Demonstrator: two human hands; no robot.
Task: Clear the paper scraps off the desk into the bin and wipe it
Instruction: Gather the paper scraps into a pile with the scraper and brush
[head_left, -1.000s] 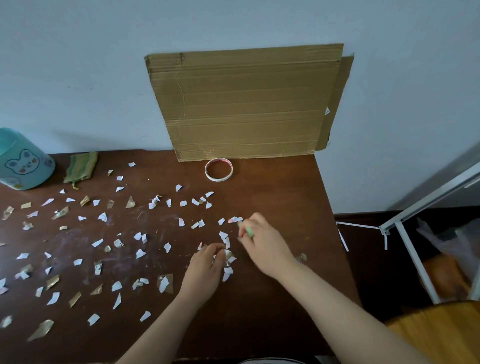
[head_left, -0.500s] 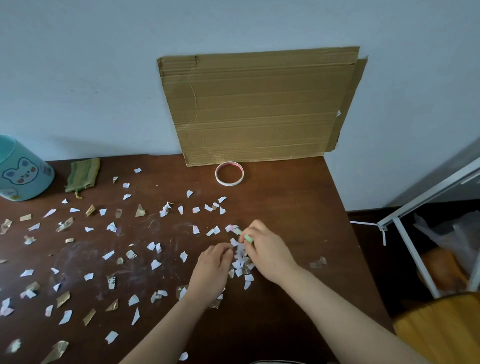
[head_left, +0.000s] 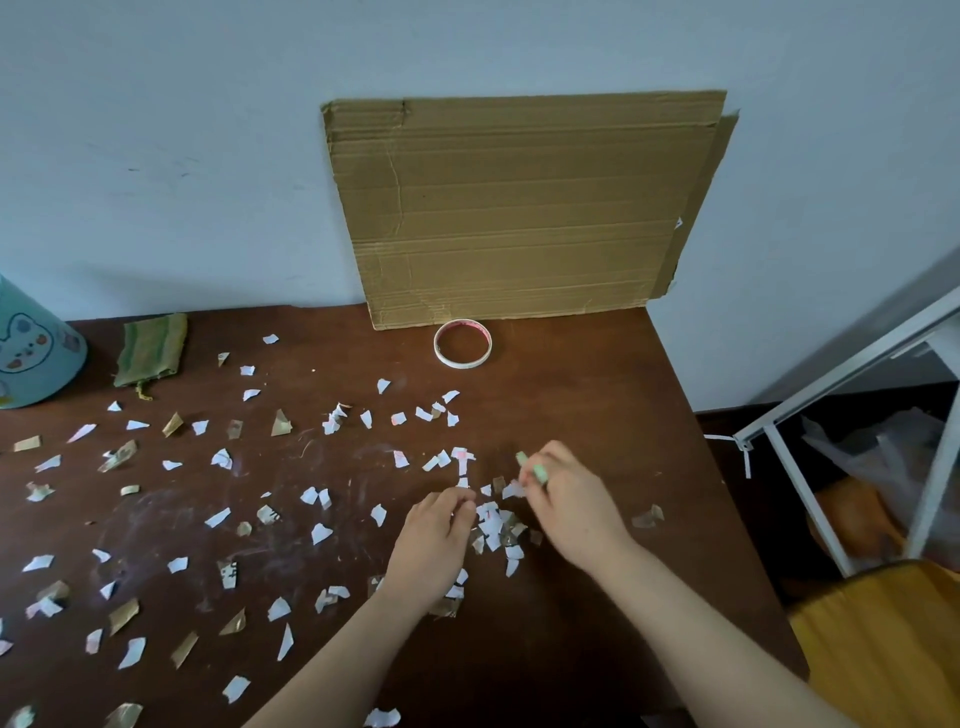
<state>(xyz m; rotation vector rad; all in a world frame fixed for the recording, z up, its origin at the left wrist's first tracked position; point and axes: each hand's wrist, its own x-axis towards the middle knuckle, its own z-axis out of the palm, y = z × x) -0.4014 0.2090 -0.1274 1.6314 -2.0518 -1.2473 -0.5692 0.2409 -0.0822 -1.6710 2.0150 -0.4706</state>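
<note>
At the right end of a dark brown wooden desk (head_left: 582, 395), the bent fingertips (head_left: 461, 500) of the left hand (head_left: 434, 545) and the green-tipped fingers (head_left: 540, 474) of the right hand (head_left: 574, 514) press down, close together, on either side of a small heap of torn white and tan paper scraps (head_left: 493, 527). Whether either hand pinches a piece cannot be told. Judging by the pose, the step is gathering the litter into one pile before it goes to the bin. Many more scraps lie scattered from 8 to 11 o'clock of the heap, and one stray tan scrap (head_left: 648, 517) lies at 3 o'clock. A pale teal plastic bin with a cartoon cat face (head_left: 36, 358) sits at the far 10 o'clock edge, well apart from the heap, with a folded green cloth (head_left: 150, 347) near it. A white tape ring (head_left: 462, 344) lies at 12 o'clock in front of a brown corrugated cardboard sheet (head_left: 519, 208) leaning on the wall. Doing this well likely means sweeping low and slowly with flat palms toward the heap, so light pieces do not flutter off the edge.
</note>
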